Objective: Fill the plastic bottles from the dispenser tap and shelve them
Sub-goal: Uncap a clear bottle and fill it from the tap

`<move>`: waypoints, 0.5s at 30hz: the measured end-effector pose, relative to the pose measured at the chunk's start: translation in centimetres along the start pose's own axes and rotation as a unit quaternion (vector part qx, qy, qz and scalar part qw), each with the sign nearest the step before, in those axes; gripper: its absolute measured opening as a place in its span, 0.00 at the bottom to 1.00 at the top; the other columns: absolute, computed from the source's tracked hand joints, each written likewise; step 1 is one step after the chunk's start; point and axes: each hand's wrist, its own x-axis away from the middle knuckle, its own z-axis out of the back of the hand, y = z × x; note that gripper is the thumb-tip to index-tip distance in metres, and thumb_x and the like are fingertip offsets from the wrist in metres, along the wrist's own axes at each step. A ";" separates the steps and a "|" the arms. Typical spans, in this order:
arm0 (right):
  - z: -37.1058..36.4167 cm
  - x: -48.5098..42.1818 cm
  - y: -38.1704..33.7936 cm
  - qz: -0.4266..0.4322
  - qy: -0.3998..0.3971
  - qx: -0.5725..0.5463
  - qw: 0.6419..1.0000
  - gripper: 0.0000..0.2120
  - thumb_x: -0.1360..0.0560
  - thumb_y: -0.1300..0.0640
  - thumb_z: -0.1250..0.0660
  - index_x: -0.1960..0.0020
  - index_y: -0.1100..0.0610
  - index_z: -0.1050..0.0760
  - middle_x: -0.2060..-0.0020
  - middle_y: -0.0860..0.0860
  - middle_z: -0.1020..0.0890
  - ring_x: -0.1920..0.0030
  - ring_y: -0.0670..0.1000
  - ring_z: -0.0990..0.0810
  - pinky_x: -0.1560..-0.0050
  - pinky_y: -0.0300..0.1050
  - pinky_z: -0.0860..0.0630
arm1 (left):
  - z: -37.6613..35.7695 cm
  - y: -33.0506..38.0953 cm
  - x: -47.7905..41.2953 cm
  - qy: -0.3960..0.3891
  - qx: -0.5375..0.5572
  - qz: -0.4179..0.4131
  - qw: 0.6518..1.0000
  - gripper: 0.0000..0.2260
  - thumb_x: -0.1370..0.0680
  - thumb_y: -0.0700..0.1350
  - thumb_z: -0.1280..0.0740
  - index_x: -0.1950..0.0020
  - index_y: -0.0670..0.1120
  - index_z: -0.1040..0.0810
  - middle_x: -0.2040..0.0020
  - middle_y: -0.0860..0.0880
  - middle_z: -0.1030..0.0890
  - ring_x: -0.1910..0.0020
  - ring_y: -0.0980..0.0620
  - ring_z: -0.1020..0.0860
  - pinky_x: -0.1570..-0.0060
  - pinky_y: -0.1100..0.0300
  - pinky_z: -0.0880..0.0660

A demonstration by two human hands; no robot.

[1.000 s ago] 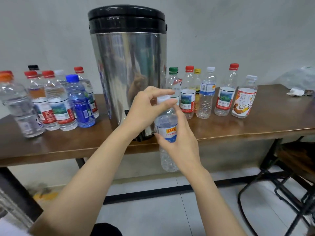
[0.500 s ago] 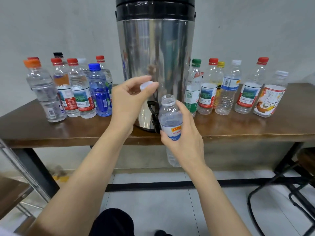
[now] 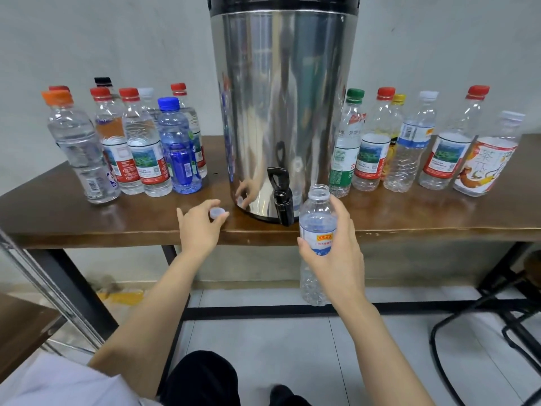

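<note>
Two grasps flank the tap [image 3: 282, 197]: left hand [image 3: 199, 230] pinches the cap [image 3: 218, 213] aside; right hand [image 3: 339, 253] grips the uncapped bottle [image 3: 317, 224], ready for filling.

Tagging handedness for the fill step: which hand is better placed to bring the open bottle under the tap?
Right. The right hand grips the uncapped bottle just right of the tap spout, its mouth close beside it. The left hand pinches the cap at the table edge, left of the dispenser.
</note>
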 end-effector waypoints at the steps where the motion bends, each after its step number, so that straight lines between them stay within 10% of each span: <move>1: -0.1 0.0 0.1 -0.004 -0.004 0.000 1.000 0.41 0.28 0.52 0.26 0.26 0.34 0.47 0.39 0.37 0.31 0.48 0.39 0.26 0.49 0.44 0.26 | -0.1 -0.1 -0.1 0.002 -0.008 0.001 1.000 0.16 0.20 0.50 0.32 0.34 0.48 0.22 0.36 0.47 0.20 0.33 0.47 0.26 0.23 0.44 0.58; 7: -0.8 0.3 1.1 -0.026 -0.010 -0.002 1.000 0.41 0.28 0.53 0.26 0.27 0.32 0.48 0.36 0.37 0.30 0.45 0.42 0.24 0.47 0.47 0.23 | 1.2 1.4 0.0 0.032 0.027 -0.038 0.998 0.18 0.21 0.51 0.32 0.32 0.47 0.23 0.32 0.46 0.23 0.30 0.47 0.29 0.25 0.45 0.51; 10: -1.0 0.7 1.9 -0.044 -0.007 -0.003 0.999 0.41 0.28 0.52 0.26 0.27 0.33 0.47 0.34 0.37 0.30 0.42 0.43 0.24 0.48 0.46 0.26 | 3.1 4.5 1.1 0.088 0.131 -0.125 0.980 0.14 0.20 0.46 0.33 0.35 0.44 0.21 0.37 0.49 0.21 0.36 0.54 0.25 0.35 0.61 0.34; 15: -1.8 1.7 2.9 -0.067 -0.016 0.018 0.997 0.40 0.28 0.51 0.26 0.26 0.34 0.46 0.35 0.38 0.28 0.41 0.46 0.23 0.46 0.50 0.23 | 5.8 10.1 3.4 0.060 0.152 -0.314 0.935 0.15 0.20 0.44 0.32 0.33 0.46 0.23 0.39 0.54 0.21 0.39 0.62 0.26 0.39 0.74 0.33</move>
